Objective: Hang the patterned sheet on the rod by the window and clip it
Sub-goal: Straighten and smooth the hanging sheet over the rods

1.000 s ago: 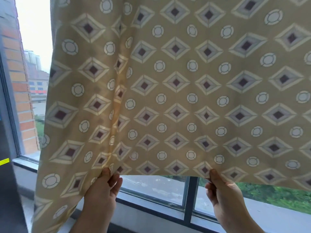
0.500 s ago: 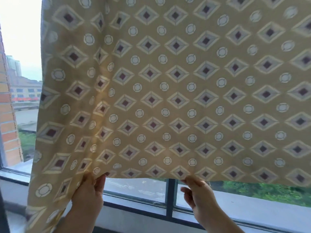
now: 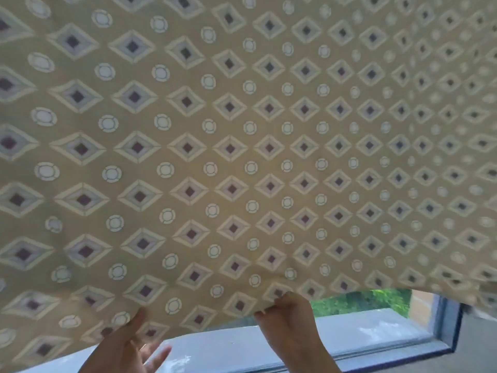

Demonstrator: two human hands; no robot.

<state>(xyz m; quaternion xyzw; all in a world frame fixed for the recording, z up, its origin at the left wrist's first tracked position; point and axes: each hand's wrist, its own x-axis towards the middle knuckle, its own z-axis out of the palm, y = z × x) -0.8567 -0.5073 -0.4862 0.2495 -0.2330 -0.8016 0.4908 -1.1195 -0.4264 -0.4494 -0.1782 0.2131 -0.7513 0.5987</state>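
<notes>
Closest, at the bottom, are the two bare hands. The left hand (image 3: 126,345) is raised with its fingers spread and mostly straight. Its thumb tip is pressed against the lower edge of the tan cloth sheet with white-and-purple diamonds and little white rings (image 3: 242,157). I cannot tell if any finger behind the cloth is pinching it. The right hand (image 3: 289,327) is just beside it. Its fingers are curled up over the bottom hem and pinch the cloth, which bunches a little where it is held.

The sheet spreads up and away from both hands and fills nearly the whole view (its top edge is out of sight, so I cannot tell what it hangs on). To the right of the right hand, the hem curves up and leaves a gap.

Past the hands, under the hem, is a pale grey window ledge (image 3: 363,327) behind glass. A dark blue-grey window frame (image 3: 454,329) stands to the right. Farthest away are green bushes (image 3: 360,300) and a bit of orange brick wall (image 3: 422,302).
</notes>
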